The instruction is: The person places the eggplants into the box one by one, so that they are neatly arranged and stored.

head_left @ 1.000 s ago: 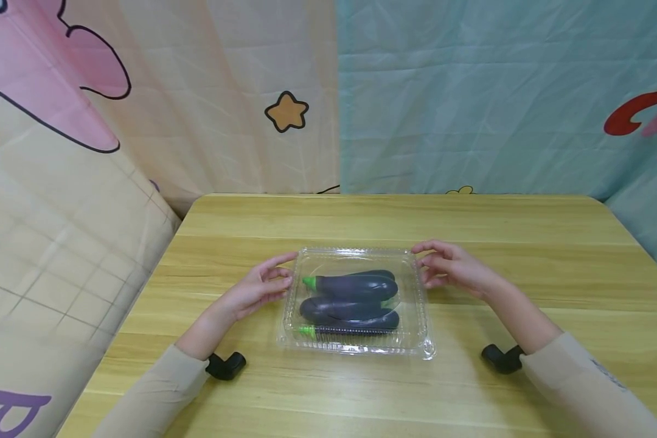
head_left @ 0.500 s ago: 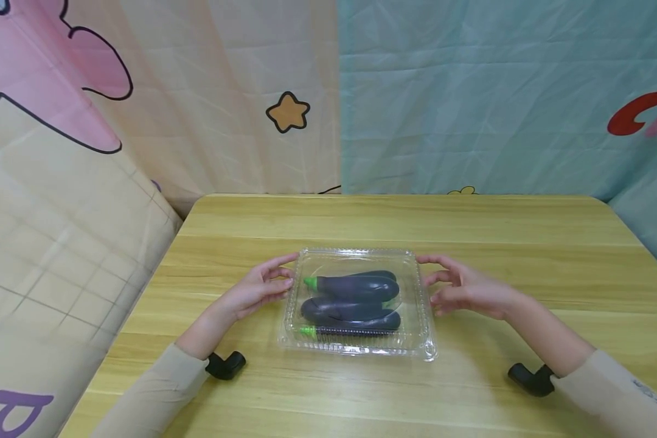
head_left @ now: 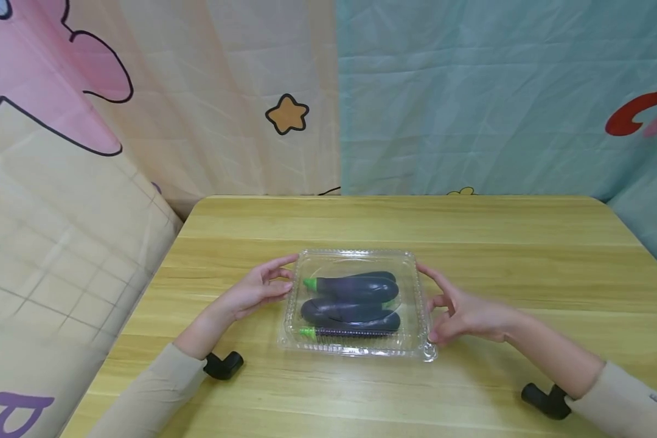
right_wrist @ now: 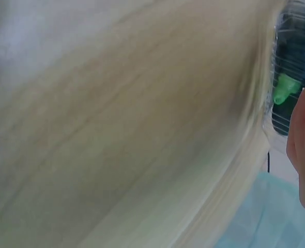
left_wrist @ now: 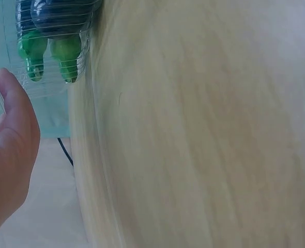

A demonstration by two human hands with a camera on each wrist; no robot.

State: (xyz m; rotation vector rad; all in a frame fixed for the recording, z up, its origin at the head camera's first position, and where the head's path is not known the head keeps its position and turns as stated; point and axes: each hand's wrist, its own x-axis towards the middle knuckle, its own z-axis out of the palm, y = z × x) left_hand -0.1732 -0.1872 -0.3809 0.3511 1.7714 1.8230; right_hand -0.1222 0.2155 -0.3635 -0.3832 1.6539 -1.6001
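Note:
A clear plastic clamshell box point(head_left: 361, 351) with a ribbed rim lies on the table, its lid down. Several dark purple eggplants point(head_left: 356, 288) with bright green stem ends show through it. At the box's left edge my left hand point(head_left: 254, 291) holds the rim between thumb and fingers. My right hand point(head_left: 468, 310) is at the right edge, index finger stretched toward the far corner and thumb touching near the front corner tab point(head_left: 429, 350). In the left wrist view, two green stems point(left_wrist: 65, 54) show through the ribbed side; the right wrist view shows one green stem point(right_wrist: 286, 89).
The wooden table point(head_left: 328, 401) extends around the box on all sides. Behind it hangs a cartoon-print curtain point(head_left: 443, 109), and another printed cloth point(head_left: 71, 243) drapes along the left side. A black wrist mount point(head_left: 224, 365) sits by each sleeve.
My right hand has slid along the box's right side toward me, and its thumb has come down to the front corner. The left hand and the box stay nearly in place.

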